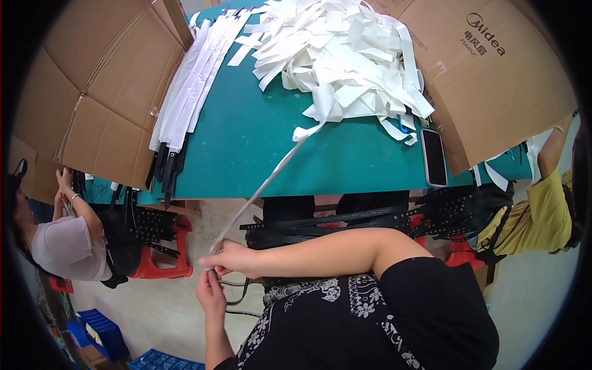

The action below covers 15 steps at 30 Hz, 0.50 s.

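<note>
Fingers: my right hand point(237, 259) pinches the near end of a long white strip point(265, 182); my left hand point(211, 293) is just below it, fingertips closed on the same end, the two hands touching.
Strip: it runs taut and slanted from my fingers up over the near edge of the green table point(246, 148) to the pile of white strips point(339, 55).
Pile: loose and tangled, heaped toward the far right corner of the table.
Bundle: a neat stack of white strips point(191, 80) lies along the left edge of the table, with dark ends hanging over the near edge.
Phone: a dark phone point(433, 157) lies flat at the near right corner.
Cardboard: large brown sheets point(105, 86) lean over the left and right sides of the table.
Belts: black studded belts point(370, 219) hang just under the near edge.
Others: a person in a pale top point(68, 243) at the left, a person in a yellow top point(542, 209) at the right.
</note>
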Motion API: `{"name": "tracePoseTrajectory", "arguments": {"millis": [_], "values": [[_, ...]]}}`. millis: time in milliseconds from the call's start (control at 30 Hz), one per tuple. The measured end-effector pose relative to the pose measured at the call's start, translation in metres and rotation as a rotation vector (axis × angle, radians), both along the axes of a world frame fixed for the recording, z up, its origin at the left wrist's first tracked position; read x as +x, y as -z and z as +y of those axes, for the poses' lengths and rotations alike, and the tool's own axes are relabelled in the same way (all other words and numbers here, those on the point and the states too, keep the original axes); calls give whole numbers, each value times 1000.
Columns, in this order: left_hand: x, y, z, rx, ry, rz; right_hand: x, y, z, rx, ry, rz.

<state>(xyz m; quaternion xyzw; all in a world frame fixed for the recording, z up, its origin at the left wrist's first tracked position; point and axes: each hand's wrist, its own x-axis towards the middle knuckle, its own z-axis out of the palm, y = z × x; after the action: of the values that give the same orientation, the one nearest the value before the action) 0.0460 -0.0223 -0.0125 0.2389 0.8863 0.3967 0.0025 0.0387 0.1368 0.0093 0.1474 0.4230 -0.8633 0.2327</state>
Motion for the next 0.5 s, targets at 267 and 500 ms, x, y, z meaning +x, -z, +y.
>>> {"name": "tracePoseTrajectory", "arguments": {"millis": [267,500], "values": [[-7,-19,-11,479,87,-1384,19,40,19,580,-78,-68],[27,-23,31,-273,-89,-207,26,53,16,591,28,-147]]}}
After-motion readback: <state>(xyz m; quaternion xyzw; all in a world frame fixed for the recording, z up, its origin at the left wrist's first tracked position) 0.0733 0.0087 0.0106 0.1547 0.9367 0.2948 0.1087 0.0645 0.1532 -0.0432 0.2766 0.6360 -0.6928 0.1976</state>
